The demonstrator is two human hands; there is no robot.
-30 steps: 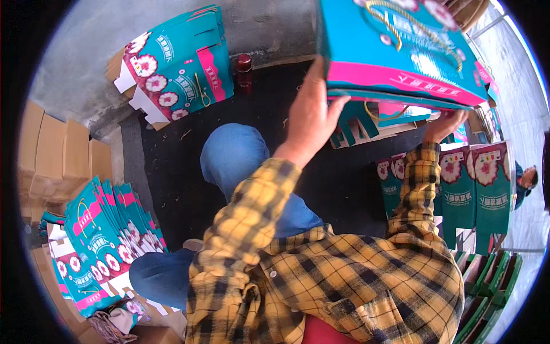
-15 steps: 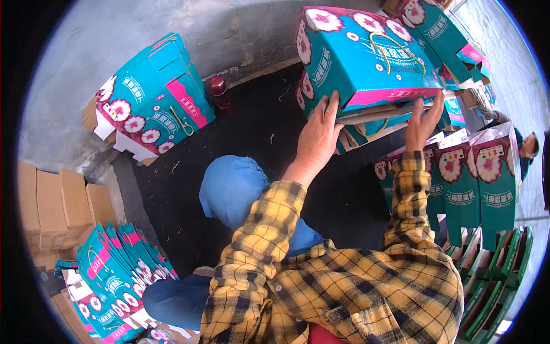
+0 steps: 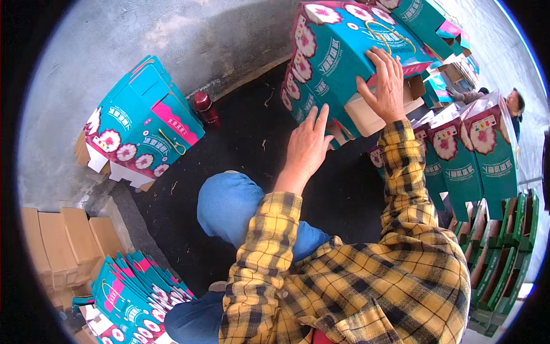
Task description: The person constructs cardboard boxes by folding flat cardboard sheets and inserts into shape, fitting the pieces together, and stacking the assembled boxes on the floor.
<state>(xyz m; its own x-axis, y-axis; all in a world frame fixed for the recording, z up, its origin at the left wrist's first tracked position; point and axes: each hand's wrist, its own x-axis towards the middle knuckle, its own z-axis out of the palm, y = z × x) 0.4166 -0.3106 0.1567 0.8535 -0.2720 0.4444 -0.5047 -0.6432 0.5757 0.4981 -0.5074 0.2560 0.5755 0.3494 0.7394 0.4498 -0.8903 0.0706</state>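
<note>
A teal carton (image 3: 344, 49) printed with magenta and white round fruit pictures lies in a stack at the far right of centre, a yellow cord handle (image 3: 389, 37) on its upper face. My right hand (image 3: 387, 86) has its fingers spread against the carton's near edge. Below that hand a plain brown-beige cardboard flap (image 3: 366, 114) shows. My left hand (image 3: 306, 146) is open, index and middle fingers stretched toward the lower part of the stack; whether the fingertips touch it I cannot tell.
Flattened teal cartons (image 3: 137, 114) lean by the wall at left, beside a dark red flask (image 3: 206, 109). Brown cartons (image 3: 69, 241) and more folded teal ones (image 3: 132, 304) stand lower left. Finished-looking cartons (image 3: 458, 149) and green trays (image 3: 498, 269) line the right, where another person (image 3: 513, 103) is.
My right hand has moved left and up from the carton's right end onto its near edge. My left hand has dropped lower, off the carton's corner. The brown-beige flap has come into sight.
</note>
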